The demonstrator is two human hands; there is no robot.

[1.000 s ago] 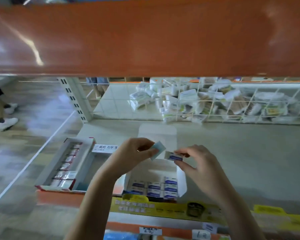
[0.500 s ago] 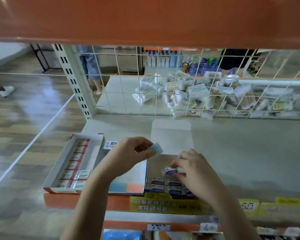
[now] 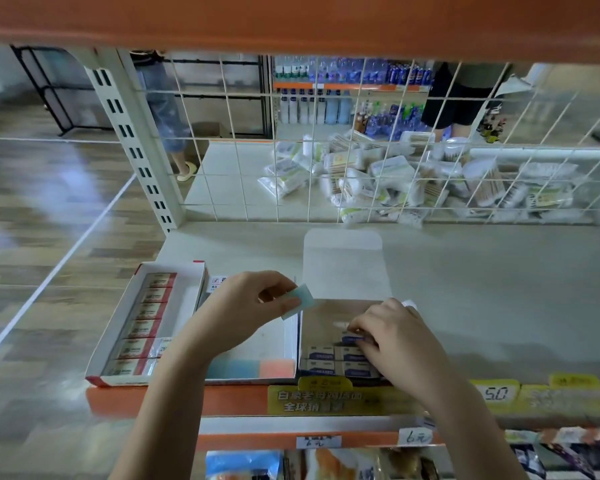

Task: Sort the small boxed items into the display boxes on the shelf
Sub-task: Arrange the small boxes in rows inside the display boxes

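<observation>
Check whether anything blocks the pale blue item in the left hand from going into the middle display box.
Nothing visible does. The left hand pinches the pale blue item just above the middle box, which lies open-topped, its floor showing directly below. The right hand works in the neighbouring box, clear of that path.

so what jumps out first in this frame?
The two bare hands at the shelf's front edge: the left hand pinches a small pale-blue boxed item, while the right hand sets a small blue-and-white boxed item into the open white display box. To the left stands a red-trimmed white display box with a row of red-and-white boxed items. Behind, a white wire grid fronts heaped cotton-swab packs.
</observation>
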